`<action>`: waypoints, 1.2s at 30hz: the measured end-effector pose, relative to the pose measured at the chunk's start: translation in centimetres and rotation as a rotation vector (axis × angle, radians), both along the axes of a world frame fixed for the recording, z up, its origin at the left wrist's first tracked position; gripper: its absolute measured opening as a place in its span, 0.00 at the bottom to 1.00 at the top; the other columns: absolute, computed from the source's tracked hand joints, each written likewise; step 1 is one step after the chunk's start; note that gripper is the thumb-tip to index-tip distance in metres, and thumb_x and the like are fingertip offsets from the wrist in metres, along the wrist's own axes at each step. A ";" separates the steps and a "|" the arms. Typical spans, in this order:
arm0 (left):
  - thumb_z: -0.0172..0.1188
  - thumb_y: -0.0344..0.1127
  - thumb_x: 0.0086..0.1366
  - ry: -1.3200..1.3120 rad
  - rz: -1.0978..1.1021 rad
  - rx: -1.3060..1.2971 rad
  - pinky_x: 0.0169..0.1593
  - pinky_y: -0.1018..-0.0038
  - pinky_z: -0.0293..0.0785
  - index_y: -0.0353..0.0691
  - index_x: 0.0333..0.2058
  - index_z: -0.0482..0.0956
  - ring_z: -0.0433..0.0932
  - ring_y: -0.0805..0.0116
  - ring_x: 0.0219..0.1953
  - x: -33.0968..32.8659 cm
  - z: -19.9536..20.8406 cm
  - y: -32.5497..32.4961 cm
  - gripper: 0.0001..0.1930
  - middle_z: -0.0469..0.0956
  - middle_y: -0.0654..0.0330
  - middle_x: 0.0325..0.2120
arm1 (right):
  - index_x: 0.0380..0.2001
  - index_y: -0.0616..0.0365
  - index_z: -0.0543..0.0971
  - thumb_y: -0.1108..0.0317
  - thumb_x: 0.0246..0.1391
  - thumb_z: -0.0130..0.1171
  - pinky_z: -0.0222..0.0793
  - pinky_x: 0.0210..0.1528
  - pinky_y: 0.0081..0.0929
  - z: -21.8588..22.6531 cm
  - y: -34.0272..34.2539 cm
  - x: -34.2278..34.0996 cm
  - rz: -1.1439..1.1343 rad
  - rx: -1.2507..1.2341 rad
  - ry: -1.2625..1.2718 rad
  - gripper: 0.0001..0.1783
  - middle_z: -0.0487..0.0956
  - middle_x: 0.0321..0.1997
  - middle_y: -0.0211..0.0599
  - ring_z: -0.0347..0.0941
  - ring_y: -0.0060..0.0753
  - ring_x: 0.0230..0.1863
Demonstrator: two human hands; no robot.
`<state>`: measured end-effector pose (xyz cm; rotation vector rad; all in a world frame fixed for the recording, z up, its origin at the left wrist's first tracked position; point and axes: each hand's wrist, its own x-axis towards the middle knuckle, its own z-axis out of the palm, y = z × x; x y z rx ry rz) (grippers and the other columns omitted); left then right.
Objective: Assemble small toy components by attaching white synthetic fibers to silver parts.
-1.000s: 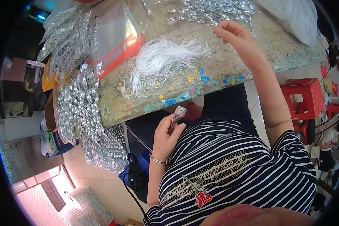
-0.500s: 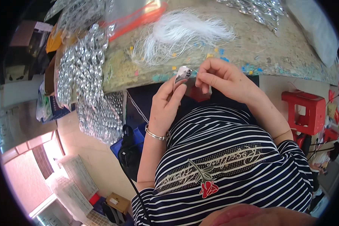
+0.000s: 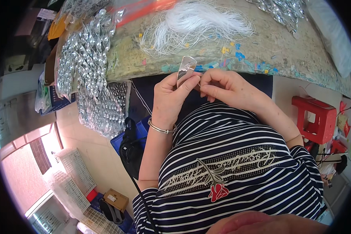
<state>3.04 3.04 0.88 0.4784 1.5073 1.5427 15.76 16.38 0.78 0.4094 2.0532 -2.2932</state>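
My left hand [image 3: 172, 94] is closed, thumb against fingers, on a shiny silver mirror-like piece [image 3: 187, 65]. The piece stands upright above the thumb, flat with a curved top edge. Close beside it my right hand [image 3: 225, 89] is pinched, its thumb and fingertips meeting the left fingertips at the lower right of the piece. A very thin thread seems to be between the right fingertips; most of it is hidden. Beyond both hands, a loose bundle of white thread [image 3: 199, 25] lies on the worn table [image 3: 277, 50].
Strings of silver twisted ornaments [image 3: 91, 58] hang over the table's left edge. More silver ornaments [image 3: 280, 11] lie at the far right, near a clear plastic bag [image 3: 333, 39]. A red plastic stool [image 3: 316, 119] stands at the right. White crates [image 3: 76, 171] and a cardboard box [image 3: 116, 199] are lower left.
My right hand has moved left and slightly down, so its fingertips now meet the left hand's. The silver piece is tilted up more and shows more of its face. The view has shifted a little.
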 end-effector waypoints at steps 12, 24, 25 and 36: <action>0.62 0.26 0.54 0.031 -0.096 -0.009 0.39 0.84 0.69 0.34 0.36 0.80 0.74 0.81 0.33 -0.1 -0.1 -0.6 0.09 0.79 0.64 0.29 | 0.33 0.59 0.71 0.70 0.59 0.49 0.65 0.33 0.13 0.4 0.9 0.7 -0.075 -0.072 -0.010 0.05 0.73 0.29 0.28 0.68 0.15 0.31; 0.63 0.27 0.55 0.094 -0.001 -0.082 0.33 0.86 0.63 0.33 0.32 0.81 0.67 0.85 0.27 -0.6 0.3 -1.3 0.06 0.74 0.72 0.23 | 0.34 0.59 0.72 0.69 0.58 0.51 0.65 0.34 0.14 -0.2 3.0 2.0 -0.198 -0.110 0.043 0.05 0.73 0.30 0.29 0.68 0.16 0.29; 0.63 0.27 0.55 0.098 -0.011 -0.090 0.33 0.86 0.63 0.33 0.32 0.80 0.68 0.85 0.27 -0.5 0.5 -1.1 0.06 0.74 0.71 0.23 | 0.38 0.59 0.71 0.70 0.57 0.51 0.66 0.36 0.15 -0.7 2.9 2.0 -0.187 0.024 0.031 0.07 0.73 0.33 0.29 0.68 0.17 0.32; 0.63 0.32 0.55 0.262 -0.084 -0.079 0.32 0.85 0.64 0.33 0.33 0.80 0.67 0.85 0.27 -0.1 -0.4 -1.0 0.09 0.73 0.72 0.22 | 0.37 0.62 0.75 0.70 0.58 0.50 0.67 0.36 0.14 0.4 0.3 0.6 -0.054 0.134 -0.054 0.08 0.75 0.28 0.27 0.70 0.16 0.31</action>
